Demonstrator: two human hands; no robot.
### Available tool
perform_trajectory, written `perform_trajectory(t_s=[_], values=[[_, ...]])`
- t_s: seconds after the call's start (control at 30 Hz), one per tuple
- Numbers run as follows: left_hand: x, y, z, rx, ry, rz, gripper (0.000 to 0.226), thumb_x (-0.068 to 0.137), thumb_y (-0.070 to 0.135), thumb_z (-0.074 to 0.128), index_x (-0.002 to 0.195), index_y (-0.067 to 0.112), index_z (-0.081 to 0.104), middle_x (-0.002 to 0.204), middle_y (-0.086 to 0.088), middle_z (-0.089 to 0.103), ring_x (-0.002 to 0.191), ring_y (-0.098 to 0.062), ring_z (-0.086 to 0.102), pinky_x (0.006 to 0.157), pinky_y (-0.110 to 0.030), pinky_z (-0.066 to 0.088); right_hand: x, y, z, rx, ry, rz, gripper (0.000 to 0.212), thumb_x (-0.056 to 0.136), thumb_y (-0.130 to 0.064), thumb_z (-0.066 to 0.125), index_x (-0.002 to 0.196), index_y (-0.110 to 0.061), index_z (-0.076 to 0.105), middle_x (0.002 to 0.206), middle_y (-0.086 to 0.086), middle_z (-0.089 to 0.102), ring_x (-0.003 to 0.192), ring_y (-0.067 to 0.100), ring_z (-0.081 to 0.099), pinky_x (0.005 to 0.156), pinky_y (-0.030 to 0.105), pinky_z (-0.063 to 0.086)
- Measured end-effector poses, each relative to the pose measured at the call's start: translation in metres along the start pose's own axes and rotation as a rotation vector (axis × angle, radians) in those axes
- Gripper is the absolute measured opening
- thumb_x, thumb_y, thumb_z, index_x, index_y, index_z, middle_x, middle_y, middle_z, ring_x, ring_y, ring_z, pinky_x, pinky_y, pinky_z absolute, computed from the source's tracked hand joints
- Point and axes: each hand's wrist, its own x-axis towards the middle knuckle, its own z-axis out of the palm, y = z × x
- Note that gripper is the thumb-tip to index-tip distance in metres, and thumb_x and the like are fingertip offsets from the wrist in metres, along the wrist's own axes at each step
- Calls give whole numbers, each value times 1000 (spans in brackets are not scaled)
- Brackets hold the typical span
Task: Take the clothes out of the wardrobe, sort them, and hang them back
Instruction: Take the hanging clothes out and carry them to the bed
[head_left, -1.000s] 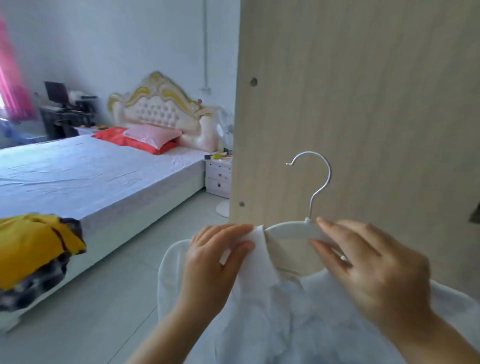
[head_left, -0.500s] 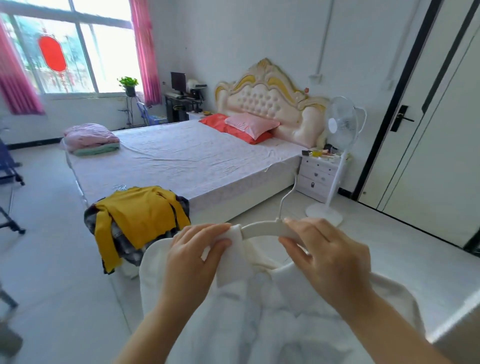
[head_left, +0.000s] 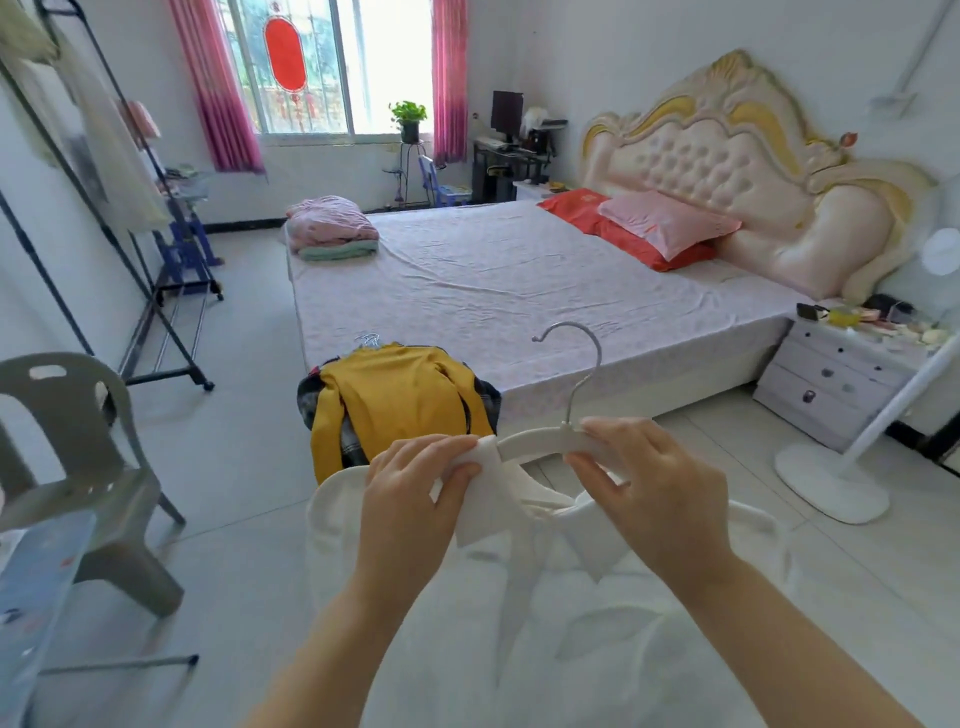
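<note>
White shirt (head_left: 571, 613) on hanger (head_left: 540, 441): left hand (head_left: 410, 499) pinched the collar, right hand (head_left: 654, 493) gripped the hanger's bar; yellow top (head_left: 400, 400) lay beyond on the bed (head_left: 519, 280) corner.

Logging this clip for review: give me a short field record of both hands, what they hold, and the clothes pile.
left hand: pinches white garment at collar
right hand: grips white hanger
hanger: hook up, inside garment's neck
yellow top: on plaid pile, near corner of bed
stage: garment on hanger, not laid down
</note>
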Motion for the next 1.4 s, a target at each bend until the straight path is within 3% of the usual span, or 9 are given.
perform_trajectory(t_s=[0.2, 0.37, 0.53, 0.63, 0.87, 1.13, 1.3, 1.4], values=[[62, -58, 48, 87, 58, -74, 20, 77, 30, 66, 93, 19, 72, 94, 17, 59, 87, -7, 59, 76, -38, 53, 54, 45, 110, 130, -48, -33, 23, 81, -45, 56, 99, -31, 52, 78, -7, 69, 48, 14, 61, 37, 19, 41], [108, -106, 76, 168, 110, -177, 18, 78, 31, 64, 93, 23, 71, 95, 21, 59, 88, 3, 51, 81, -21, 42, 99, 64, 192, 191, -67, -82, 20, 80, -43, 57, 92, -30, 49, 70, -8, 65, 48, 13, 58, 41, 14, 32], [145, -170, 103, 232, 119, -264, 19, 76, 25, 65, 93, 21, 72, 93, 20, 60, 86, -1, 55, 81, -19, 37, 131, 74, 279, 298, -113, -125, 14, 82, -40, 57, 87, -31, 49, 72, -9, 65, 50, 13, 59, 36, 19, 40], [170, -222, 122, 235, 121, -294, 19, 77, 25, 64, 93, 20, 72, 93, 20, 59, 87, 7, 47, 80, -18, 36, 150, 78, 340, 326, -160, -122, 13, 82, -40, 57, 88, -31, 49, 73, -9, 65, 53, 14, 61, 37, 20, 41], [246, -344, 152, 222, 55, -341, 19, 78, 26, 64, 94, 21, 72, 91, 13, 67, 86, 1, 51, 76, -33, 48, 203, 74, 473, 356, -287, -38, 15, 79, -44, 54, 87, -32, 48, 74, -10, 65, 53, 13, 60, 38, 18, 42], [310, -449, 180, 233, -8, -384, 26, 81, 34, 53, 94, 20, 71, 90, 16, 63, 88, -4, 53, 73, -40, 52, 242, 78, 603, 370, -463, 29, 21, 78, -48, 52, 82, -28, 45, 66, -11, 59, 48, 10, 53, 40, 16, 35], [351, -513, 209, 256, -38, -483, 30, 80, 35, 51, 94, 18, 72, 89, 5, 70, 83, -7, 57, 72, -40, 51, 269, 88, 689, 411, -562, 67, 31, 68, -34, 77, 83, -26, 51, 67, -12, 61, 55, 8, 56, 44, 12, 33], [380, -549, 227, 320, -36, -534, 31, 79, 34, 50, 91, 17, 73, 87, 4, 71, 82, -10, 60, 72, -36, 50, 291, 95, 742, 435, -665, 74, 29, 65, -30, 81, 81, -24, 57, 67, -13, 61, 62, 7, 54, 47, 4, 22]])
